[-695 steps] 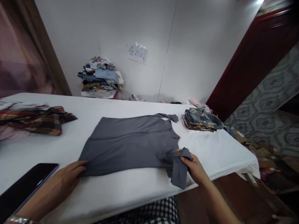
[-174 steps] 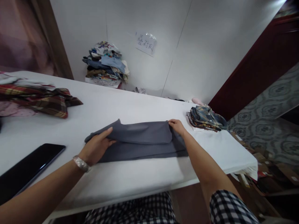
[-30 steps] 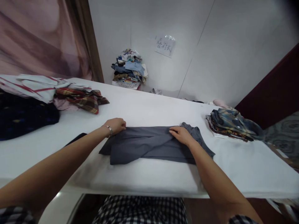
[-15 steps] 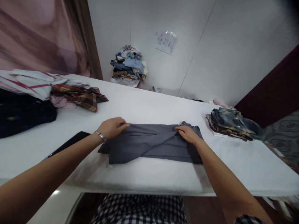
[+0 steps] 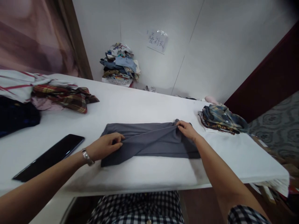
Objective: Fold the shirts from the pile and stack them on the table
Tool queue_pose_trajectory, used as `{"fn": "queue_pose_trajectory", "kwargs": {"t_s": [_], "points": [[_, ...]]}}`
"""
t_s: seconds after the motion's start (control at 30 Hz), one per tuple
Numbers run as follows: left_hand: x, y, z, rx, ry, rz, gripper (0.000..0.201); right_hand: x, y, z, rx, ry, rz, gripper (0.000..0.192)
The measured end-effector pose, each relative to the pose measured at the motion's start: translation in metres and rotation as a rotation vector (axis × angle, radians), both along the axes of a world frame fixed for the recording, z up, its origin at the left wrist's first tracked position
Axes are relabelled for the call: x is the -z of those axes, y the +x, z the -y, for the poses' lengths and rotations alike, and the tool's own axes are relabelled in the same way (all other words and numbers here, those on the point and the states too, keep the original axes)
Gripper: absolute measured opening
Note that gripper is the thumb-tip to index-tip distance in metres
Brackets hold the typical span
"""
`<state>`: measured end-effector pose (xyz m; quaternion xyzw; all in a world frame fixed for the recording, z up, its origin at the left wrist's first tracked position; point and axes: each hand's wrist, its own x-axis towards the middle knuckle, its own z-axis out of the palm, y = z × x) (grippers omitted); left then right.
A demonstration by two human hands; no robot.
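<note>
A dark grey shirt [image 5: 149, 143] lies folded into a long strip across the white table in front of me, with a loose layer running slantwise over it. At its left part, my left hand [image 5: 106, 145], with a silver bracelet on the wrist, has its fingers curled in and closed on the cloth. My right hand [image 5: 187, 129] pinches the upper edge near the right end, beside a small bunched part. That hand and its forearm cover some of the right end. Left of the shirt rests a flat black device with a glossy surface [image 5: 51, 157].
Crumpled clothes, including a plaid shirt [image 5: 70, 96], lie at the table's left. A stack of folded clothes [image 5: 221, 118] sits at the right. Behind the table rises a tall clothes pile [image 5: 120, 65], and a handwritten sign [image 5: 157, 41] hangs on the wall.
My left hand has moved from the shirt's upper edge down and toward me. My right hand still pinches the upper edge. The view has shifted, showing more of the black device.
</note>
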<state>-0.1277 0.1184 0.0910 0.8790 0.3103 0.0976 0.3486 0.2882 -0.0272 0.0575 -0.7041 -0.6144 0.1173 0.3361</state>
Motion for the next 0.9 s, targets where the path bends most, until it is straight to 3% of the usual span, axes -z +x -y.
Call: {"fn": "queue_pose_trajectory", "kwargs": {"t_s": [0.1,0.2,0.27,0.33,0.4,0.43,0.6,0.7,0.8,0.9], "points": [[-0.015,-0.004,-0.001,-0.032,-0.341,0.082,0.034,-0.006,0.001,0.004,0.01,0.049,-0.174,0.02],[-0.022,-0.002,-0.019,-0.075,-0.498,0.16,0.035,-0.01,0.005,-0.003,0.076,0.118,-0.25,0.026],[-0.019,0.005,-0.04,-0.193,-0.485,0.245,0.038,-0.01,0.007,-0.014,0.144,0.115,-0.218,0.029],[-0.011,0.013,-0.061,-0.397,-0.416,0.281,0.041,-0.008,0.008,-0.027,0.212,0.074,-0.112,0.027],[-0.003,0.02,-0.073,-0.543,-0.314,0.206,0.039,-0.004,0.007,-0.036,0.244,0.013,0.014,0.023],[-0.001,0.022,-0.074,-0.553,-0.257,0.135,0.039,-0.002,0.005,-0.038,0.243,-0.015,0.058,0.022],[0.001,0.016,-0.034,-0.271,0.087,-0.181,0.051,0.009,0.007,-0.03,0.218,-0.048,0.028,0.033],[0.004,0.012,-0.005,-0.127,0.19,-0.294,0.04,0.015,0.016,-0.021,0.209,-0.05,-0.158,0.043],[0.01,0.011,0.01,-0.036,0.25,-0.302,0.015,0.019,0.022,-0.015,0.218,-0.055,-0.34,0.049],[0.01,0.007,0.012,-0.033,0.195,-0.171,0.013,0.018,0.021,-0.01,0.199,-0.012,-0.467,0.05]]}}
